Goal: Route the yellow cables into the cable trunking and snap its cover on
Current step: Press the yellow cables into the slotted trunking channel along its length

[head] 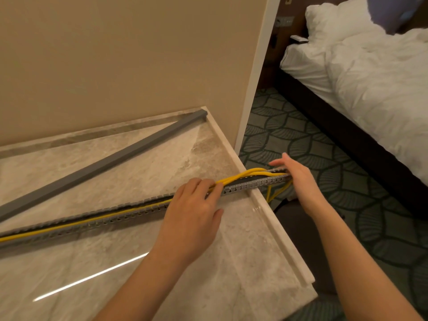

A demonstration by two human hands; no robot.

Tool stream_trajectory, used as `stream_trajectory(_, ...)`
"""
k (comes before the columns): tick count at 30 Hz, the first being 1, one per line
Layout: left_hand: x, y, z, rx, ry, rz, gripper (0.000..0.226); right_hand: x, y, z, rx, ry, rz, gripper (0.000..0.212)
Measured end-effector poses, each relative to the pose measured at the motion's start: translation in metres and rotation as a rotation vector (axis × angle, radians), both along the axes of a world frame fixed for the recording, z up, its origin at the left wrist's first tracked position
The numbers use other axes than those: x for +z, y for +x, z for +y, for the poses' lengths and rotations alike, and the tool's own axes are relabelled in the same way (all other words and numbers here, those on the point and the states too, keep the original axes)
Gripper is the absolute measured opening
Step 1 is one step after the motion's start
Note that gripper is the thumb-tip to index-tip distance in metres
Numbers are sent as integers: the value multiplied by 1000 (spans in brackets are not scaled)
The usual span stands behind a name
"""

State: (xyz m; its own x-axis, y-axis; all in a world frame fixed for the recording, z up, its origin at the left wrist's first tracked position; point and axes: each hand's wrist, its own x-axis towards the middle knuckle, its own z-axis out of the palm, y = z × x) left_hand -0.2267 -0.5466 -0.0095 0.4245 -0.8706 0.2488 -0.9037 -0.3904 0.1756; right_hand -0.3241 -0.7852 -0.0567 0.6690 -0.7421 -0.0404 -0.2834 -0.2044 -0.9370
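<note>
A long grey slotted cable trunking point(99, 218) lies across the marble table, and its right end juts past the table's edge. Yellow cables point(245, 174) run inside the channel on the left, rise out of it near the right end and hang down beyond the edge. My left hand point(192, 216) rests on the trunking with its fingers pressing the cables where they lift out. My right hand point(296, 177) is at the overhanging end, its fingers spread across the trunking and cables. The grey cover point(104, 163) lies apart, diagonally, farther back on the table.
The marble table point(208, 286) has a raised rim and meets a beige wall point(115, 54) at the back. To the right is patterned dark carpet point(347, 181), then a bed with white bedding point(375, 77).
</note>
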Motion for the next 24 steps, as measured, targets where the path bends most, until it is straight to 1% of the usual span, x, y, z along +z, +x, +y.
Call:
stream_trajectory(3, 0, -3, -3, -16, 17, 16, 44, -3, 0, -17, 6, 344, -2, 67)
stream_trajectory(5, -1, -2, -3, -8, 12, 33, 44, -10, -2, -29, 49, 537, 12, 78)
stream_trajectory(6, -2, -1, -3, -6, 4, 42, 43, -15, -3, -33, 82, 601, 23, 81)
stream_trajectory(8, -4, 0, -2, 1, -10, 61, 43, -25, -5, -39, 133, 640, 69, 85)
stream_trajectory(11, -6, 1, -2, 12, -22, 74, 42, -33, -4, -40, 230, 615, 169, 88)
stream_trajectory(13, -6, 2, -2, 8, -20, 72, 41, -35, -2, -40, 244, 617, 183, 83)
stream_trajectory(17, -6, 4, -1, -3, -4, 63, 42, -30, 1, -39, 147, 600, 131, 43)
stream_trajectory(18, -6, 4, -1, -2, 1, 57, 42, -28, 1, -39, 136, 595, 114, 37)
stream_trajectory(20, -7, 1, -1, 7, 12, 42, 44, -22, 2, -41, 140, 561, 111, 31)
stream_trajectory(21, -7, 0, -1, 12, 18, 36, 44, -18, 3, -42, 144, 540, 108, 32)
stream_trajectory(22, -7, 0, -1, 17, 24, 32, 45, -14, 5, -42, 141, 527, 81, 33)
stream_trajectory(24, -8, -1, -1, 23, 36, 24, 45, -6, 8, -44, 104, 487, -48, 30)
